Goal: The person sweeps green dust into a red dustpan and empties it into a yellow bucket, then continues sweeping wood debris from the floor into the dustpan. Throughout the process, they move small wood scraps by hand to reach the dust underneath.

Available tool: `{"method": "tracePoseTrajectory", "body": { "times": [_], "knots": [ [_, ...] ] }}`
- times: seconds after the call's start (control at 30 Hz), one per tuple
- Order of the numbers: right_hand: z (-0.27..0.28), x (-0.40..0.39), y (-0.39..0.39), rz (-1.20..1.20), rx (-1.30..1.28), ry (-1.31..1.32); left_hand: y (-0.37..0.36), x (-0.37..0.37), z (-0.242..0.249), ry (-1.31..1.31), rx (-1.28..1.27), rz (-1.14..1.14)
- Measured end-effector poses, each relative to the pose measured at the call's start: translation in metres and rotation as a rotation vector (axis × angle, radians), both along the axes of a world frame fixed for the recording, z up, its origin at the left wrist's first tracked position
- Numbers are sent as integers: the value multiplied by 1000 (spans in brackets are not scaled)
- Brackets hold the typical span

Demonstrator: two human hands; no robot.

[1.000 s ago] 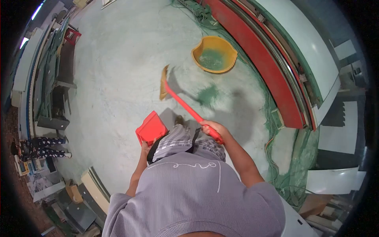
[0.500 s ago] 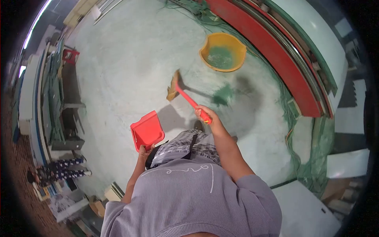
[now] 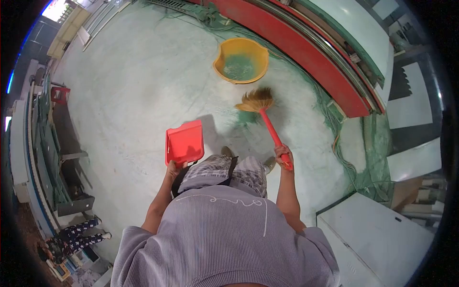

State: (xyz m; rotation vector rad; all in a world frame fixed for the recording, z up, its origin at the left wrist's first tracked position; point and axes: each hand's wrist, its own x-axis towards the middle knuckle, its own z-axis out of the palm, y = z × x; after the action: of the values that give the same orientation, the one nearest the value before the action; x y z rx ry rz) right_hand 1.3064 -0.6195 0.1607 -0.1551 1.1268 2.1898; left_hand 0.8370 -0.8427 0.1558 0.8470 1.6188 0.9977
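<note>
My right hand (image 3: 284, 154) is closed around the red handle of a short broom (image 3: 270, 125). The broom's tan bristles fan out ahead of me, over a patch of green powder (image 3: 248, 117) on the floor. A red dustpan (image 3: 185, 143) is in my left hand (image 3: 176, 167), whose fingers grip its near edge; part of that hand is hidden by the pan. The dustpan's open side faces away from me. Beyond the broom stands a yellow tub (image 3: 261, 62) with green powder on its bottom.
A long red machine base (image 3: 296, 50) runs along the far right, with green-dusted cables (image 3: 330, 119) beside it. At right lies a white panel (image 3: 373, 234). Stacked sheets and a metal rack (image 3: 60, 158) line the left. Another person (image 3: 76, 239) is at lower left.
The broom has swung right, from the bare floor to beside the green powder, and its bristles now spread wide. My right hand moved right with it. The view has shifted; both tools stay held.
</note>
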Motion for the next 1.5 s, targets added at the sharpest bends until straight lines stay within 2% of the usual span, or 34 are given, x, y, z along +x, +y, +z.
{"method": "tracePoseTrajectory", "body": {
  "times": [0.03, 0.07, 0.17, 0.2, 0.23, 0.27, 0.3, 0.33, 0.37, 0.4, 0.43, 0.53, 0.57, 0.6, 0.63, 0.7, 0.77, 0.83, 0.87, 0.9, 0.97, 1.1, 1.17, 1.2, 1.3, 1.37, 1.4, 1.47, 1.5],
  "knots": [
    [14, 5, -8, -27, -19, -15, 7, -2, -5, -52, 56, -40],
    [29, 10, -16, -33, -14, -28, 16, -6, -27, -740, -132, 483],
    [87, 19, -48, -14, 10, 42, 28, 5, -10, -818, -130, 496],
    [109, 18, -53, 23, 78, -38, 24, -8, -41, -484, -92, 190],
    [121, 20, -59, 62, 147, -115, 30, -1, -27, -495, -95, 193],
    [122, 25, -61, 66, 143, -125, 38, 5, -13, -687, -161, 458],
    [127, 28, -60, 189, 199, -355, 44, 10, -1, -872, -229, 726],
    [132, 31, -58, 314, 256, -584, 40, 10, -5, -880, -234, 730],
    [134, 31, -55, 321, 251, -592, 34, 8, -6, -594, -209, 462],
    [157, 16, -44, 466, 469, -987, 29, 8, -11, -309, -180, 197],
    [160, 18, -37, 608, 698, -1374, 21, 20, -24, -314, -182, 205],
    [95, 21, 16, 860, 885, -1625, 6, 25, -39, -238, 125, 265],
    [71, 17, 35, 891, 866, -1658, 4, 27, -36, -240, 115, 288],
    [53, 12, 55, 923, 849, -1692, 6, 30, -26, -610, -92, 665],
    [44, 6, 76, 1006, 862, -1632, 3, 37, -13, -981, -304, 1042],
    [17, -6, 112, 1115, 890, -1556, -7, 59, 7, -938, -316, 1129],
    [-19, -25, 140, 1256, 730, -1461, -16, 65, 13, -889, -322, 1203],
    [-26, -50, 156, 1312, 740, -1436, -35, 75, 12, -944, -314, 1284],
    [-28, -62, 161, 1349, 738, -1422, -41, 77, 13, -968, -387, 1397],
    [-34, -72, 166, 1364, 747, -1415, -48, 80, 12, -1037, -387, 1483],
    [-47, -86, 168, 1377, 932, -1426, -64, 83, 4, -1111, -409, 1598],
    [-35, -128, 158, 1444, 892, -1450, -95, 89, -13, -1096, -476, 1710],
    [-35, -142, 152, 1468, 913, -1434, -113, 95, -32, -1171, -433, 1764],
    [-25, -150, 147, 1435, 921, -1435, -115, 99, -33, -1186, -435, 1772],
    [-46, -165, 146, 1462, 896, -1417, -107, 103, -15, -1165, -416, 1764],
    [-33, -174, 144, 1558, 956, -1407, -98, 105, -5, -1089, -506, 1813],
    [-37, -174, 143, 1604, 1052, -1442, -105, 107, -15, -1089, -502, 1819],
    [-31, -178, 142, 1636, 1155, -1476, -123, 105, -52, -1303, -375, 1761],
    [-14, -178, 138, 1707, 1281, -1461, -118, 103, -47, -1302, -370, 1756]
  ]
}}
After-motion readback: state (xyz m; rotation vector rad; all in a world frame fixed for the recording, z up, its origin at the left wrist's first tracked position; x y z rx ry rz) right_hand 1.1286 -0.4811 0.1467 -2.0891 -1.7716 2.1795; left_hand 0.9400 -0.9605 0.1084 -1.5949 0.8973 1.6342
